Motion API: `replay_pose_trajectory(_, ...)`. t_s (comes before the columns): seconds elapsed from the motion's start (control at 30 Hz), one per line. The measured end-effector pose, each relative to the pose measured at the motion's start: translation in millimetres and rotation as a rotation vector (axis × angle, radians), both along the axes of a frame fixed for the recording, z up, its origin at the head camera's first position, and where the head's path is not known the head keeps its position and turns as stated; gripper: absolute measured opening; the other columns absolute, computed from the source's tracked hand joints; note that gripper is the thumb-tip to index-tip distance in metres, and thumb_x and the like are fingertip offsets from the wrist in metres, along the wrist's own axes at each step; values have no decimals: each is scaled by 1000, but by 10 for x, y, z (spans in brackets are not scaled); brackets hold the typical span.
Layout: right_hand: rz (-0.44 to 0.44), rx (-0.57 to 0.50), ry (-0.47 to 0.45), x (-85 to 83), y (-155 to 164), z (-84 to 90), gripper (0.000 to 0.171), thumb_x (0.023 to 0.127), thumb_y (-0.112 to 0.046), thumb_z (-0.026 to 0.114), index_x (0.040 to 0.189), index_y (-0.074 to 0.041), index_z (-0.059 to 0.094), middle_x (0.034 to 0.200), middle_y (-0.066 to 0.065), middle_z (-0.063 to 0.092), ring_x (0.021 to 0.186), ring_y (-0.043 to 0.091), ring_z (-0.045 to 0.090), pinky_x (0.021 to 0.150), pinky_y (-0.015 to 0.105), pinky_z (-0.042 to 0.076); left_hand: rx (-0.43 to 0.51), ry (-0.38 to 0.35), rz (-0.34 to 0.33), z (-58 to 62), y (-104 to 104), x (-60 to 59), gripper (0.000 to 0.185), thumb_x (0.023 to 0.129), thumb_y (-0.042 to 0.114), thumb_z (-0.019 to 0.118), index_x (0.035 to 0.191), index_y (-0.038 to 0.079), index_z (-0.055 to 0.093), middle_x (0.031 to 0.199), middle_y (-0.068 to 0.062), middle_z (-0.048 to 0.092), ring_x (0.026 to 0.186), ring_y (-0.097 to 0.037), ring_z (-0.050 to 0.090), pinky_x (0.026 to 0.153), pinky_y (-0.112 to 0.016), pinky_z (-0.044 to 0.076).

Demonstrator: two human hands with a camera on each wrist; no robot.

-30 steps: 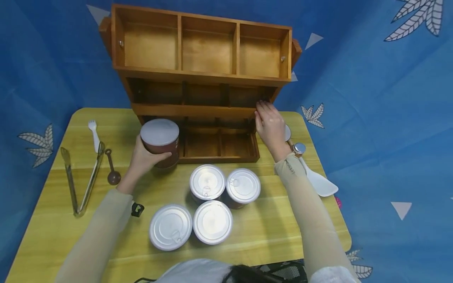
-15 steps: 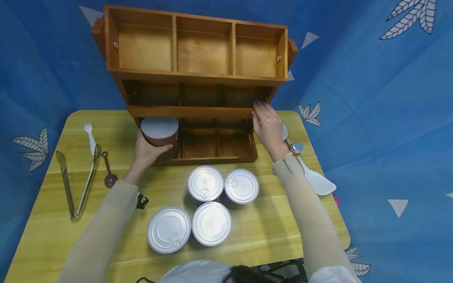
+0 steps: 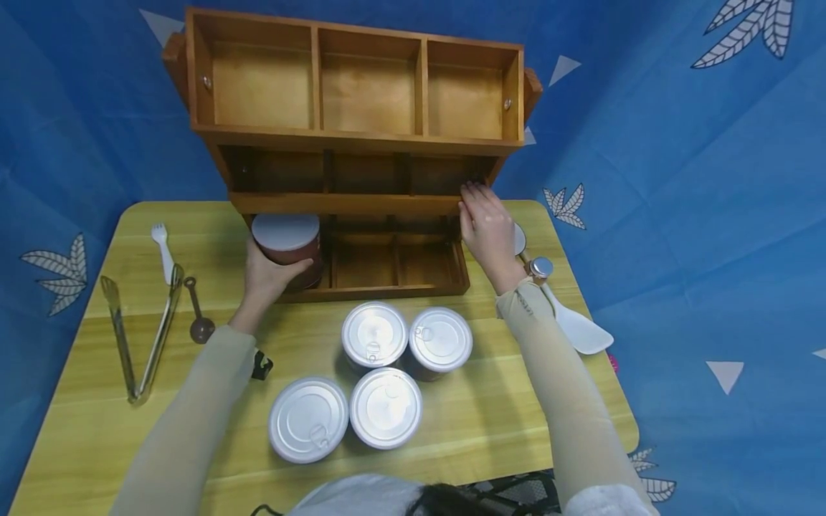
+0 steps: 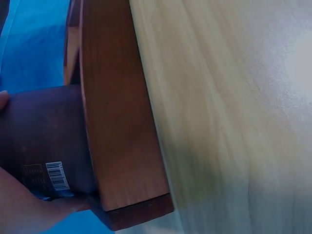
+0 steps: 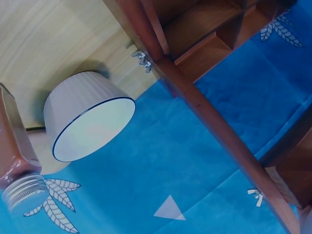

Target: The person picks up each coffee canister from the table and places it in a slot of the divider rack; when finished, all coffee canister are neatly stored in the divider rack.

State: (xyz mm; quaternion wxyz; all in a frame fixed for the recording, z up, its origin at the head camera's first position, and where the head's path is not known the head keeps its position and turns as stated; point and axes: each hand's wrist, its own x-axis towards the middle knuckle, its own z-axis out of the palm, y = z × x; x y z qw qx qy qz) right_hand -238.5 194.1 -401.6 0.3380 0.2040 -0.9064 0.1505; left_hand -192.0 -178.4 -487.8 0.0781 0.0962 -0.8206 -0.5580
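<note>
My left hand (image 3: 266, 278) grips a brown can (image 3: 300, 261) with a pale lid, thumb on its near side. The can stands in the left part of the bottom tier of a wooden three-tier rack (image 3: 348, 203). In the left wrist view, the can (image 4: 44, 136) with its barcode is behind the tier's front board (image 4: 117, 107), its lower end hidden. My right hand (image 3: 488, 228) holds the right end of the middle tier, fingers over the front edge. Several silver-topped cans stand in front of the rack, among them one can (image 3: 374, 335) nearest it.
Metal tongs (image 3: 138, 344), a white fork (image 3: 163, 251) and a brown scoop (image 3: 201, 326) lie at left. At right are a white bowl (image 5: 80, 105), a silver-capped jar (image 5: 17, 151) and a white spatula (image 3: 581, 330). A blue patterned cloth (image 3: 677, 215) hangs around the table.
My left hand has moved the brown can back over the front board into the bottom tier's left part. My right hand keeps its hold on the rack. The head view has shifted slightly.
</note>
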Motion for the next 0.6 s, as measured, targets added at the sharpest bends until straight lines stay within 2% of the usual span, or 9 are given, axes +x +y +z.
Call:
replay_pose_trajectory(0.3, -4, -6, 21, -17, 1, -26, 30, 99, -15, 56, 120, 2, 68, 122, 19, 69, 118, 33, 64, 107, 43, 49, -38, 32, 23, -120, 45, -5, 111, 68, 15, 88, 153, 1, 17, 151, -24, 35, 140, -38, 37, 119, -52, 32)
replay_pose_trajectory(0.6, 5, -7, 27, -9, -3, -26, 30, 100, -14, 54, 120, 3, 68, 121, 19, 69, 118, 33, 64, 107, 43, 49, -103, -2, 33, -239, 71, 28, 109, 67, 18, 88, 151, 1, 20, 149, -24, 37, 138, -40, 39, 116, -55, 34)
